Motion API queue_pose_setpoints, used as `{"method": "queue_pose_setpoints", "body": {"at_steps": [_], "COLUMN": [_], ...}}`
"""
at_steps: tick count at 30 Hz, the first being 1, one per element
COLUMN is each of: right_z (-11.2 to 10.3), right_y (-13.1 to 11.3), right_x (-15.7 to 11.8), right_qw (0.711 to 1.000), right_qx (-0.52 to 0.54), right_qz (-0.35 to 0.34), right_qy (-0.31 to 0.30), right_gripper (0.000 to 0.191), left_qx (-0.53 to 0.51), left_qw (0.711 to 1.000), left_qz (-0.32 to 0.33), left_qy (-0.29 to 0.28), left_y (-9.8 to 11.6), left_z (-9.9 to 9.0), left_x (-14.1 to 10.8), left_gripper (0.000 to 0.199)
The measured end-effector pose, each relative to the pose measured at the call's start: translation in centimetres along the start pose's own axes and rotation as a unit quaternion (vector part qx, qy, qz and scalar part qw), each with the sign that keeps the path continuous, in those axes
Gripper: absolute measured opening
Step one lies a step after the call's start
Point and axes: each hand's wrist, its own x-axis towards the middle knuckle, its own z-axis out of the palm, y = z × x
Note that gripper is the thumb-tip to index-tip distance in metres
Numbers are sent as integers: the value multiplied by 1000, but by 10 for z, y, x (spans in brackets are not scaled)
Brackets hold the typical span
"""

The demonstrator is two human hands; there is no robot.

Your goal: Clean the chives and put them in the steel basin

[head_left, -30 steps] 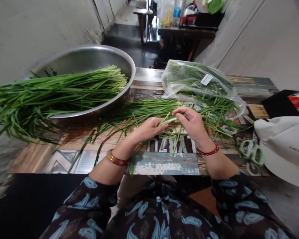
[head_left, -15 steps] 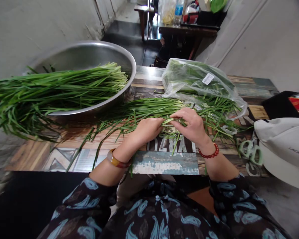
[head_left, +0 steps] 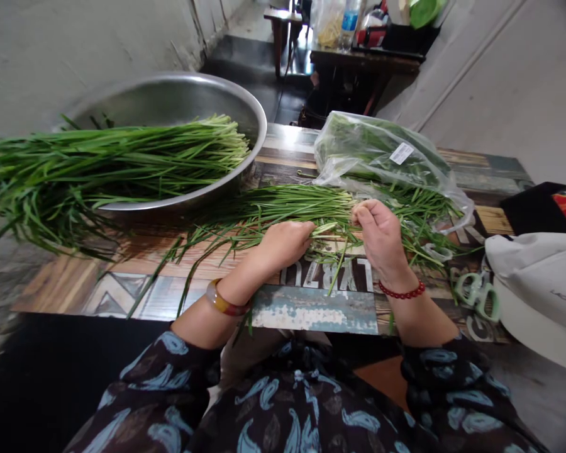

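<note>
My left hand (head_left: 287,244) is closed around a few green stalks (head_left: 324,229), whose pale ends stick out to the right of its fingers. My right hand (head_left: 382,239) is pinched at the pale ends of the loose pile of long green leaves (head_left: 292,200) on the table; what its fingertips hold is too small to make out. The pile lies just beyond both hands. A big bunch of the same greens (head_left: 136,157) rests in a metal basin (head_left: 259,135) at the left, its leaf tips hanging over the rim.
A clear plastic bag of greens (head_left: 387,148) lies at the back right of the patterned table (head_left: 316,308). Green-handled scissors (head_left: 476,292) and a white cap (head_left: 542,289) are at the right. Farther back, another table (head_left: 368,60) bears a bottle and other items.
My right hand has moved right, away from my left hand and the stalks in it, and its fingertips have drawn together. The view has shifted slightly.
</note>
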Motion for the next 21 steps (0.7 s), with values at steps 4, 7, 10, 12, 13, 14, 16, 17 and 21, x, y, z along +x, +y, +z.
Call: {"method": "queue_pose_setpoints", "body": {"at_steps": [4,7,10,12,13,14,16,17,21], "right_z": [-3,0,1,1,1,1,2,2,1], "right_y": [-14,-19,-16,-14,-14,-14,-16,-17,-16], "right_x": [0,-1,-2,-3,-3,-3,-3,-3,-1], "right_qw": [993,968,938,924,919,915,919,926,961], "right_qx": [-79,-168,-246,-285,-297,-304,-294,-278,-204], "right_qz": [-68,-165,-216,-225,-229,-231,-232,-227,-182], "right_qy": [-48,-88,-111,-122,-126,-129,-126,-118,-47], "right_gripper": [30,12,4,5,7,8,11,13,18], "left_qx": [5,7,5,3,1,-3,-10,-11,2], "left_qw": [1000,1000,1000,1000,1000,1000,1000,1000,1000], "left_qz": [-3,-3,-3,-3,-3,-2,3,5,2], "left_qy": [8,9,9,5,3,0,-4,-5,-5], "left_y": [0,1,2,2,2,2,2,2,2], "left_z": [2,2,2,1,1,1,1,1,1], "left_x": [0,0,-1,-1,-1,-1,0,0,1], "left_gripper": [26,26,27,27,28,29,30,30,30]}}
